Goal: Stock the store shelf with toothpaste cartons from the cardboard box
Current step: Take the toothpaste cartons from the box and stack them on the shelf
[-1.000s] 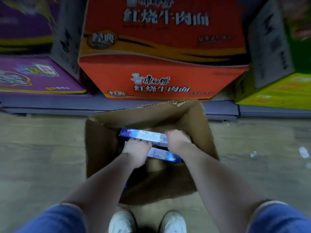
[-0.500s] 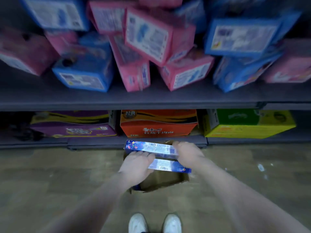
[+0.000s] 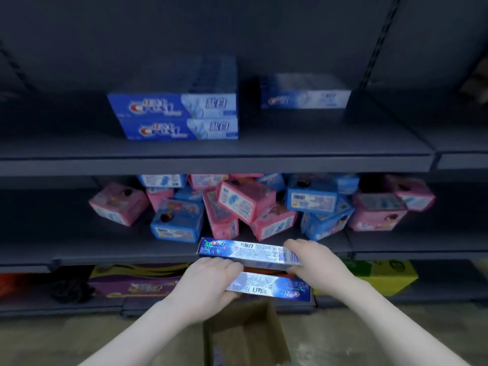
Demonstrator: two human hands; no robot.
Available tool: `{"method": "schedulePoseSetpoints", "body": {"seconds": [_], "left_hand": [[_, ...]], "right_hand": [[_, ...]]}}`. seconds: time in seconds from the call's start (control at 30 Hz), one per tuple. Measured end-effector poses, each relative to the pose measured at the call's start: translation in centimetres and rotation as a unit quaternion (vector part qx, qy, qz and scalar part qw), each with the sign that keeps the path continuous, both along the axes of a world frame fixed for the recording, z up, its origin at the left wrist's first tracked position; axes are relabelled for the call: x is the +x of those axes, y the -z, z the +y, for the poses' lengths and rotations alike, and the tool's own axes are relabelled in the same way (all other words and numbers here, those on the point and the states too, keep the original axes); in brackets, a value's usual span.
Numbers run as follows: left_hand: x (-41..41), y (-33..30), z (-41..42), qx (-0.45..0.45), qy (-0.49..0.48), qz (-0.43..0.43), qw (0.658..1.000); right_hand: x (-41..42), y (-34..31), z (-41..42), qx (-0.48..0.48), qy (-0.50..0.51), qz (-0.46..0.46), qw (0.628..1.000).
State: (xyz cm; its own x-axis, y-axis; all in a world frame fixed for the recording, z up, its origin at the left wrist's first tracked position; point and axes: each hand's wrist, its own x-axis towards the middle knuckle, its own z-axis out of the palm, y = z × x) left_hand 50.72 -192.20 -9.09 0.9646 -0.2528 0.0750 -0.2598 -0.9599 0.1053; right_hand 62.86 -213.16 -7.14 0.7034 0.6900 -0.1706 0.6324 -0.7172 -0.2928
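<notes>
Head view, lower centre of the frame: the left hand [image 3: 211, 282] grips the lower toothpaste carton [image 3: 269, 286], fingers curled over its left end. Right of it, the right hand [image 3: 313, 262] clasps the upper toothpaste carton [image 3: 245, 250]. Below sits the cardboard box [image 3: 245, 336]; stocked cartons [image 3: 177, 116] lie upper centre on the shelf [image 3: 317, 151].

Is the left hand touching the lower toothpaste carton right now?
Touching. The head view shows the left hand with fingers curled over the left end of the lower toothpaste carton, no gap visible.
</notes>
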Motion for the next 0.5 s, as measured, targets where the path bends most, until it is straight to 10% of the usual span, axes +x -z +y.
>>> {"method": "schedulePoseSetpoints", "body": {"seconds": [0.5], "left_hand": [[1.5, -17.6, 0.9, 0.081, 0.034, -0.141, 0.986]], "right_hand": [[-0.2, -16.2, -1.0, 0.095, 0.039, -0.086, 0.991]]}}
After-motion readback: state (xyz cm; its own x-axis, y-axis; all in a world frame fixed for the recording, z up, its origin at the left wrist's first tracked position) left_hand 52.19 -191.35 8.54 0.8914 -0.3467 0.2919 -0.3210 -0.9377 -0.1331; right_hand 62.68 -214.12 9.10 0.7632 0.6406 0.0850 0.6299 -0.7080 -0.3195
